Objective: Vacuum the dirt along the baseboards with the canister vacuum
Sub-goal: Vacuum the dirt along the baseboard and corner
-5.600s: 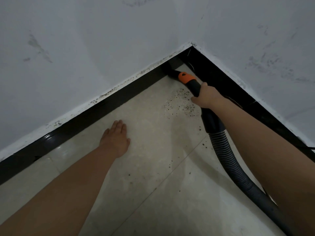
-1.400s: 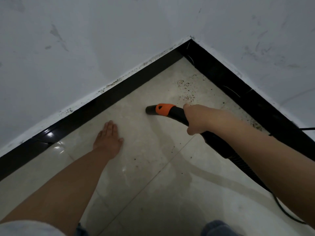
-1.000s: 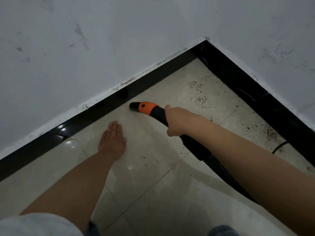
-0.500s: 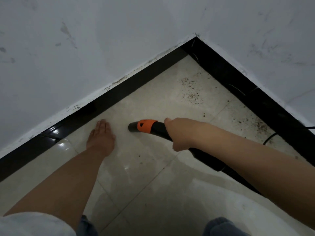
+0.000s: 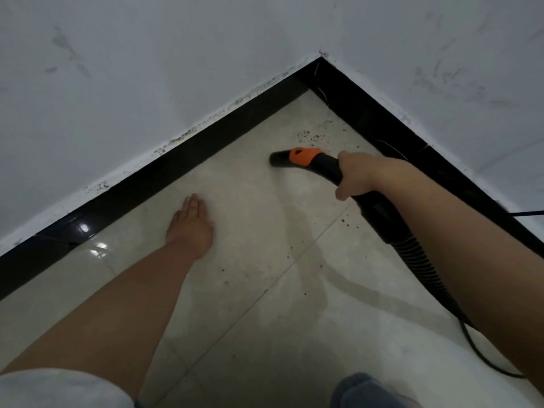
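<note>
Two white walls [image 5: 123, 83] met in a corner, scuffed with grey smears. The pale tiled floor [image 5: 294, 334] showed thin grout lines and glossy reflections near its left side. A white sleeve [image 5: 59, 390] filled the lower left edge, and blue fabric [image 5: 368, 391] sat at the bottom edge.
</note>
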